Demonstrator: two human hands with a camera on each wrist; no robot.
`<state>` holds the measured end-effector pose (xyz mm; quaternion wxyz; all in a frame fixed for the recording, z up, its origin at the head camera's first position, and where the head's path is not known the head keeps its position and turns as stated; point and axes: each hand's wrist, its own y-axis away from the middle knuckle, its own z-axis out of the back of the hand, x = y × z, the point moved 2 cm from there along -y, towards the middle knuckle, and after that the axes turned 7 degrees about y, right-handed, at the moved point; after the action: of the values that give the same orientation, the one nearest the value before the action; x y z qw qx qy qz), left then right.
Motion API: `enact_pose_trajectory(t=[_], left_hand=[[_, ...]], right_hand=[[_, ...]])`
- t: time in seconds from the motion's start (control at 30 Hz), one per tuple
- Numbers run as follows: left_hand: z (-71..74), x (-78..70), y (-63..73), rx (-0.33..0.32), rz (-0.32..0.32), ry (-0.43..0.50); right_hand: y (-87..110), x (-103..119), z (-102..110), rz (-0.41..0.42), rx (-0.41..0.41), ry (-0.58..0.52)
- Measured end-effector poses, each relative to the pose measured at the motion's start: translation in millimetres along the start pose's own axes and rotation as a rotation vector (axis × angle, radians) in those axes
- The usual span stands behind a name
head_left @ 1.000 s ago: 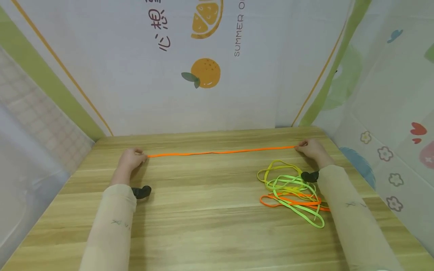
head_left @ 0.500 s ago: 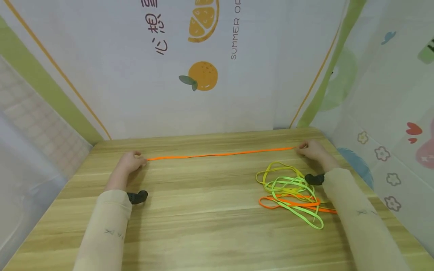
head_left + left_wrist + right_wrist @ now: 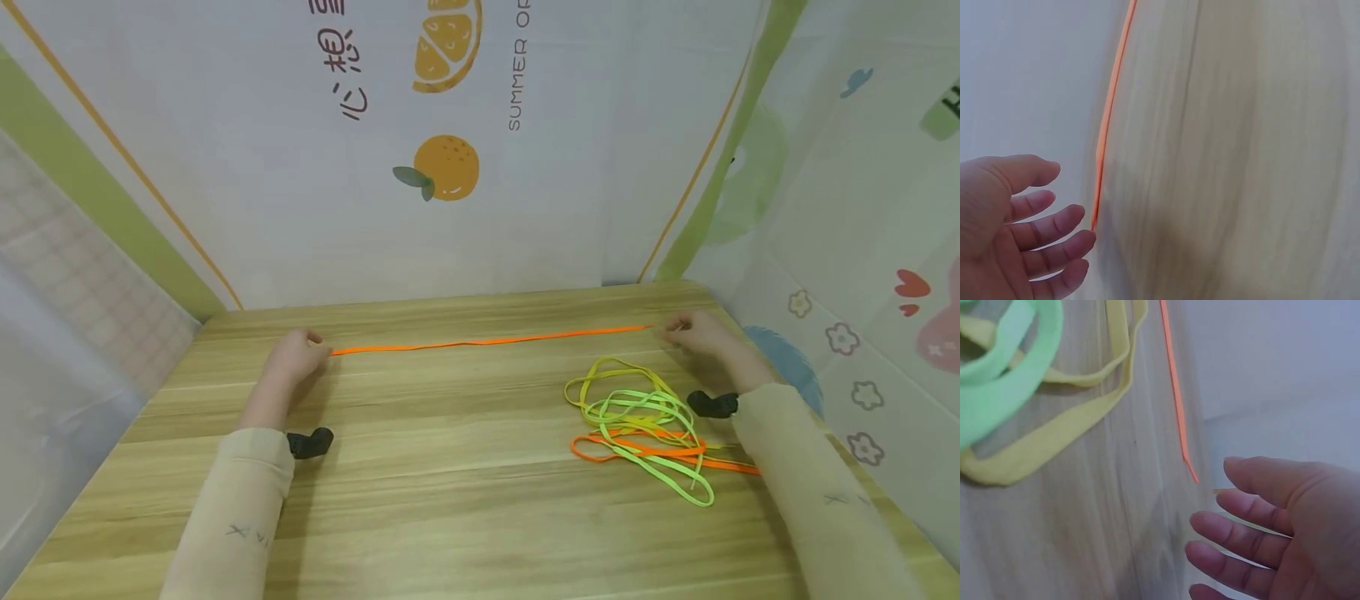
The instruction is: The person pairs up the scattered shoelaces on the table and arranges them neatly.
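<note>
A flat orange shoelace (image 3: 525, 337) lies stretched nearly straight across the far part of the wooden table. At its left end is my left hand (image 3: 294, 358); in the left wrist view the thumb stands apart from the relaxed fingers (image 3: 1054, 225), and the lace's tip meets one fingertip. Just beyond the other end, my right hand (image 3: 701, 337) holds nothing. Its fingers (image 3: 1241, 534) are loosely bent in the right wrist view, with a gap between them and the lace's thin tip (image 3: 1191, 472).
Nearer me on the right lies a loose tangle of laces: yellow (image 3: 1041, 444), light green (image 3: 1035, 369) and another orange lace (image 3: 690, 451), which runs toward my right sleeve (image 3: 810, 483). A printed white cloth (image 3: 540, 225) hangs behind the table's (image 3: 420, 500) far edge.
My right hand has let go of the lace's right end and drawn slightly to the right. The left hand has shifted a little at its end. The stretched lace stays in place.
</note>
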<state>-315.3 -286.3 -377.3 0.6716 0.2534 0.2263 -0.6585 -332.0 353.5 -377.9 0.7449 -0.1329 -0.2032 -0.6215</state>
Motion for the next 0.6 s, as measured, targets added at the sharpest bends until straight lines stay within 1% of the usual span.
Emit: enact_pose_trajectory(t=[0.17, 0.23, 0.4, 0.6], left_hand=[[-3.5, -10.9, 1.8, -0.013, -0.016, 0.010], [-4.9, -15.3, 2.7, -0.023, -0.020, -0.001], [-8.4, -27.7, 4.8, -0.043, -0.057, -0.036], [-15.4, -41.8, 7.7, -0.037, -0.080, -0.006]], right_hand=[[5.5, 2.4, 1.8, 0.027, -0.020, -0.004], [7.7, 4.1, 1.5, 0.035, -0.019, -0.003], [13.2, 6.7, 0.6, 0.033, -0.011, 0.015], [18.4, 8.3, 0.5, 0.033, -0.028, 0.004]])
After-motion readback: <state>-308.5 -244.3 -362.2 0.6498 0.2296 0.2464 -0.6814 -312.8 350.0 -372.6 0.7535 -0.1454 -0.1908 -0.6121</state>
